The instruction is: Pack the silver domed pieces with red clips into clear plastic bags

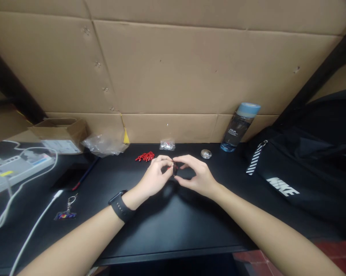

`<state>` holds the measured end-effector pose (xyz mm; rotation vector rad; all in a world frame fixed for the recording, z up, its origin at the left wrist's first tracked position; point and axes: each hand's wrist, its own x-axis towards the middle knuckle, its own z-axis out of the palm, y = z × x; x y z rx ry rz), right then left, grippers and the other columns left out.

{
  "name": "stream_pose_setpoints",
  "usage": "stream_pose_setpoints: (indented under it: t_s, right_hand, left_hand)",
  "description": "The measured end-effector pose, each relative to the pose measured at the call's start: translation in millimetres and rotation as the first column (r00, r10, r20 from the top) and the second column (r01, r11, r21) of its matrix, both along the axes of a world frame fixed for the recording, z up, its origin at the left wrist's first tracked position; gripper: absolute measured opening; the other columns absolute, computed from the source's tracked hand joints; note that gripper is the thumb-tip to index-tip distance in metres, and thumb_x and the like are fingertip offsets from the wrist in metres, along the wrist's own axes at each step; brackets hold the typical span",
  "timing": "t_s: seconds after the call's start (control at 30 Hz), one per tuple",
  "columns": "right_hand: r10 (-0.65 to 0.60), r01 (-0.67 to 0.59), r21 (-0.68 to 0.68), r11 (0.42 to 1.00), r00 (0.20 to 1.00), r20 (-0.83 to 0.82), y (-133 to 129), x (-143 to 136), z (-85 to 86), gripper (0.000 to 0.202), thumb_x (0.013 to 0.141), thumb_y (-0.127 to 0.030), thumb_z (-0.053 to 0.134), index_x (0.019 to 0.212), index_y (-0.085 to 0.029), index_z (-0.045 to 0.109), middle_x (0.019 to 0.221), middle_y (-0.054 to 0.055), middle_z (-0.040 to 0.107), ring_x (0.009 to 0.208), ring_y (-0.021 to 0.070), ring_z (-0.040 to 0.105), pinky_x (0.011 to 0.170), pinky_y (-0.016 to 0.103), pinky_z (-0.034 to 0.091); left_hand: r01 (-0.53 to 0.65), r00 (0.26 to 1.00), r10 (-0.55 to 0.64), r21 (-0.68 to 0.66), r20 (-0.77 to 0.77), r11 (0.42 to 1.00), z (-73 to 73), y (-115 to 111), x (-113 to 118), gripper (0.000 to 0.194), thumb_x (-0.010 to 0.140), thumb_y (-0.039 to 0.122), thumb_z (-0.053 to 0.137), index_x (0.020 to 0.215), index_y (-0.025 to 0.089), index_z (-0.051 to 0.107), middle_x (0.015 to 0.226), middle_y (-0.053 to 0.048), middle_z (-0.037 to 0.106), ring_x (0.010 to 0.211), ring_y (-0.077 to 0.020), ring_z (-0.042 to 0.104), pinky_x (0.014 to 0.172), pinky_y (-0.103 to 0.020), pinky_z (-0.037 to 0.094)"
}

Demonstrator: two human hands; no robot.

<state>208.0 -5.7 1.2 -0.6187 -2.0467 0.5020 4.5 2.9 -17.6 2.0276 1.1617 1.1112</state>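
Observation:
Above the middle of the black table, my left hand, with a black watch on its wrist, pinches a small dark round disc. A bit of red shows beside the disc, partly hidden by the fingers; what the disc is I cannot make out. My right hand curves in from the other side, its thumb and index finger at the disc's lower and upper edges. Just behind my left hand lies a bundle of red cords. Farther back sits a small clear plastic packet, and to the right a round silvery item.
A blue-capped water bottle leans at the back right, beside a black bag. To the left are a cardboard box, crumpled clear plastic, a white power strip, a white cable and a keychain. Cardboard walls the back.

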Motion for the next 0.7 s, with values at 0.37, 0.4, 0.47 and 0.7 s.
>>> stream_pose_setpoints:
  t_s: [0.37,0.4,0.47,0.7]
  right_hand:
    - [-0.086,0.075,0.193,0.978,0.995,0.052,2.8,-3.5,-7.3,0.045,0.085,-0.016,0.069,0.128,-0.027,0.063,0.121,0.009,0.071,0.111,0.0251,0.068,0.099,0.041,0.057]
    - [-0.091,0.079,0.213,0.974,0.995,0.049,2.8,-4.1,-7.2,0.044,0.085,-0.015,0.069,0.128,-0.026,0.063,0.121,0.009,0.071,0.111,0.0249,0.068,0.099,0.041,0.057]
    - [-0.096,0.085,0.239,0.967,0.995,0.038,2.9,-5.2,-7.4,0.046,0.084,-0.013,0.068,0.129,-0.025,0.062,0.120,0.009,0.071,0.110,0.0237,0.069,0.098,0.040,0.058]
    - [-0.110,0.104,0.210,0.972,0.994,0.018,3.2,-5.1,-9.3,0.047,0.084,-0.015,0.071,0.129,-0.025,0.062,0.119,0.008,0.071,0.109,0.0227,0.069,0.096,0.038,0.060]
  left_hand:
    - [0.001,1.000,-0.001,-0.020,0.001,1.000,-8.2,4.7,-2.3,0.012,0.096,0.027,0.061,0.094,0.022,0.072,0.114,-0.007,0.066,0.114,-0.0241,0.058,0.107,-0.042,0.044]
    - [0.001,1.000,-0.001,-0.016,0.002,1.000,-8.5,5.1,-2.6,0.012,0.096,0.027,0.061,0.095,0.022,0.072,0.114,-0.007,0.066,0.114,-0.0243,0.058,0.107,-0.042,0.043]
    - [-0.001,1.000,0.001,-0.007,0.003,1.000,-9.4,5.8,-3.1,0.012,0.096,0.028,0.061,0.095,0.022,0.071,0.115,-0.007,0.065,0.114,-0.0245,0.057,0.108,-0.042,0.042]
    - [0.026,0.998,-0.027,0.014,0.059,1.000,-13.1,7.6,-2.6,0.011,0.096,0.027,0.059,0.094,0.022,0.069,0.114,-0.007,0.063,0.113,-0.0246,0.057,0.106,-0.042,0.043]
